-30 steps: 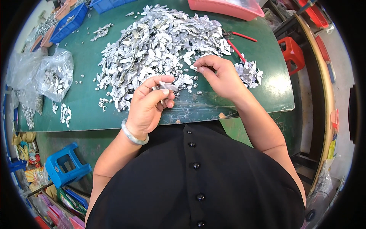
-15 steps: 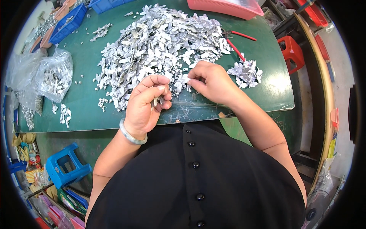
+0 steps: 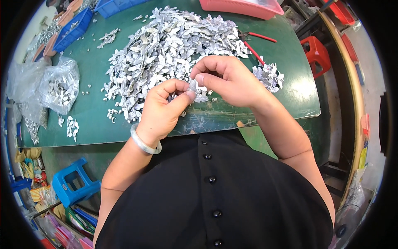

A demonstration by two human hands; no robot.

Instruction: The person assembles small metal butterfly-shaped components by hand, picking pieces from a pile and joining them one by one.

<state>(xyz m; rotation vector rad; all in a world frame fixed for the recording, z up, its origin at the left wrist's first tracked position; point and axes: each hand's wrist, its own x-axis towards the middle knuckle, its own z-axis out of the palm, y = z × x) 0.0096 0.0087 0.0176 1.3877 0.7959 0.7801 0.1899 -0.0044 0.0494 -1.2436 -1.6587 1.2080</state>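
A small silvery metal piece (image 3: pixel 192 86) is pinched between the left hand (image 3: pixel 163 110) and the right hand (image 3: pixel 227 81), just above the near edge of the green bench (image 3: pixel 95 124). The left hand is closed, its thumb and forefinger pressed on the lower part of the piece; a pale bangle (image 3: pixel 144 144) is worn on its wrist. The right hand is curled, and the top of the piece is gripped by its thumb and fingertips. A large heap of like metal pieces (image 3: pixel 166 50) is spread across the middle of the bench, reaching toward the far edge. A smaller pile (image 3: pixel 269 76) is seen by the right edge, just beyond the right hand. Red-handled pliers (image 3: pixel 255 45) are laid between the heap and the small pile. A clear plastic bag of pieces (image 3: pixel 60 87) is set at the left edge. A pink tray (image 3: pixel 240 6) is placed at the far edge, and blue trays (image 3: pixel 72 29) at the far left corner. A blue stool (image 3: pixel 74 186) is seen below the bench, on the left.
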